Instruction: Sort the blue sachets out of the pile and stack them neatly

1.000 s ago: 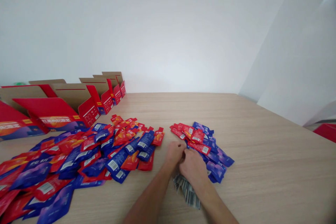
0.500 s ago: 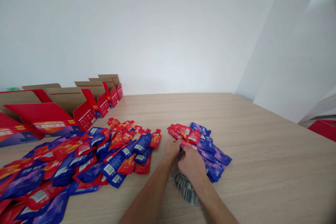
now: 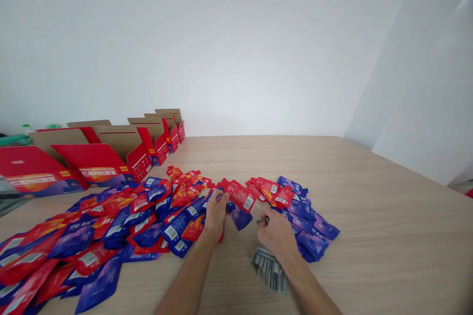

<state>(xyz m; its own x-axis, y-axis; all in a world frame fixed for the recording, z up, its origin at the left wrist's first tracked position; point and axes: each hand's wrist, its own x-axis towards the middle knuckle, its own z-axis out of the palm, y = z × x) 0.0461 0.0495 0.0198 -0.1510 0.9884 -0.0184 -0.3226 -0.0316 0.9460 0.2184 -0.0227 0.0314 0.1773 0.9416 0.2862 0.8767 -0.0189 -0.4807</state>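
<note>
My left hand (image 3: pixel 217 211) pinches a red pouch (image 3: pixel 242 195) by its left end, over the right edge of a large pile of red and blue pouches (image 3: pixel 121 221). Just below that pouch shows a blue-purple pouch (image 3: pixel 240 217); I cannot tell whether the same hand grips it. My right hand (image 3: pixel 275 231) is closed round a grey striped cloth (image 3: pixel 271 271), which hangs out below the fist, with a dark bit poking out at the fingertips. Right beside this hand lies a smaller group of red pouches (image 3: pixel 271 189) and blue-purple pouches (image 3: pixel 308 226).
Open red cartons (image 3: pixel 99 162) with brown insides stand in a row along the left and back. A pale wood table (image 3: pixel 388 236) reaches to a white wall (image 3: pixel 258 49). Green items (image 3: pixel 16 140) show behind the cartons at far left.
My hands were together at the small group and have parted. The left moved left with the red pouch; the right stays near the group with the cloth. The view turned slightly left.
</note>
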